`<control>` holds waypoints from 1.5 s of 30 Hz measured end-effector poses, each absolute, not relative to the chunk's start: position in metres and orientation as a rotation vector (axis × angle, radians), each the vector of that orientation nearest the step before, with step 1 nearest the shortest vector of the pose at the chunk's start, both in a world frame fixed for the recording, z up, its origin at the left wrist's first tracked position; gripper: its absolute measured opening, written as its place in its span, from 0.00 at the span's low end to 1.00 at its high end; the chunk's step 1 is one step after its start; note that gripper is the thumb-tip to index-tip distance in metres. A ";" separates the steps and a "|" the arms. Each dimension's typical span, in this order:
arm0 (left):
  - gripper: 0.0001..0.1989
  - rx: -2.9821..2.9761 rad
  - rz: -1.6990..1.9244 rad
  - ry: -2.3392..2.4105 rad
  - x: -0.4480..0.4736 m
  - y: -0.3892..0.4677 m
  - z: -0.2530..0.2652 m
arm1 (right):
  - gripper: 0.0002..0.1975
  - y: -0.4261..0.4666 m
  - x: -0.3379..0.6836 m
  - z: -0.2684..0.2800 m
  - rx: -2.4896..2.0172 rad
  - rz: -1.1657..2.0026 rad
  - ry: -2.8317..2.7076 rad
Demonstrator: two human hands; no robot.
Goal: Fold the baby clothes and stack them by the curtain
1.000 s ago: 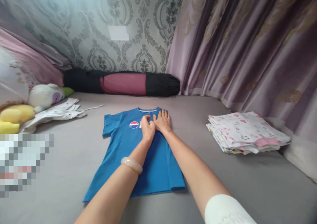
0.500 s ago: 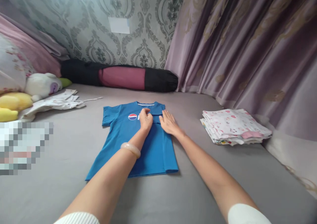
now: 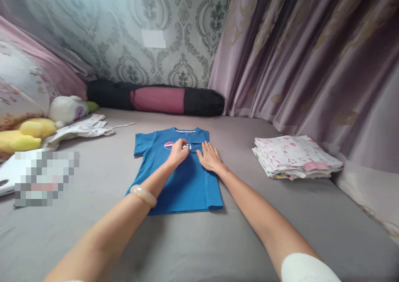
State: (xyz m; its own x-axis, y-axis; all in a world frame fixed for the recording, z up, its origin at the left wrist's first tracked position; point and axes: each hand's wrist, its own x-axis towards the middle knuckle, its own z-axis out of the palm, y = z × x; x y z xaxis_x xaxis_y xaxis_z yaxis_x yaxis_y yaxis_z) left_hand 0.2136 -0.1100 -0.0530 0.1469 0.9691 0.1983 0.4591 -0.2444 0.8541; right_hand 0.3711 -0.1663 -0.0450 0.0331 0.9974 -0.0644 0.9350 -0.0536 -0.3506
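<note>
A blue short-sleeved T-shirt point(image 3: 174, 190) lies spread on the grey bedsheet, neckline facing away from me. A round red, white and blue logo and partly covered white letters show on its chest. Its right edge is folded inward, and the sleeve there lies across the chest. My right hand point(image 3: 210, 156) rests flat on this folded edge with its fingers extended. Over the chest print is my left hand point(image 3: 179, 152), its fingers loosely bent, with white letters visible between thumb and forefinger. It holds nothing that I can see.
A stack of folded patterned cloths point(image 3: 296, 157) lies to the right. A long black and maroon bag point(image 3: 157, 99) runs along the wall. Plush toys point(image 3: 67, 109), a crumpled white garment point(image 3: 82, 128) and a partly blurred white object point(image 3: 21, 172) are at left. Curtains point(image 3: 274, 57) hang at right.
My left hand has moved left, away from the folded sleeve, and its fingers have loosened. My right hand stays on the folded edge. The view has shifted slightly.
</note>
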 end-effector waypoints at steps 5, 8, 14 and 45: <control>0.18 2.412 0.597 1.255 0.150 -0.149 -0.049 | 0.37 -0.200 0.374 -0.037 -1.994 0.474 -2.077; 0.26 2.576 0.477 1.228 0.118 -0.176 -0.053 | 0.37 -0.228 0.368 -0.038 -1.990 0.436 -2.141; 0.34 2.579 0.276 1.471 0.106 -0.202 -0.067 | 0.36 -0.243 0.359 -0.047 -2.058 0.293 -2.148; 0.30 2.644 0.484 1.605 0.094 -0.232 -0.066 | 0.30 -0.139 0.350 -0.018 -2.052 0.043 -2.122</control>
State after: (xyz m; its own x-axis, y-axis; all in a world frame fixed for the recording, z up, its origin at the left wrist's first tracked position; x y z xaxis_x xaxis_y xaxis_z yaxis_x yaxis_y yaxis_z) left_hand 0.0939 -0.2318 -0.0664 0.4266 0.8676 0.2556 0.8641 -0.4744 0.1680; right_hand 0.3505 -0.1394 -0.0182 -0.0242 0.9930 0.1155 0.9876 0.0417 -0.1515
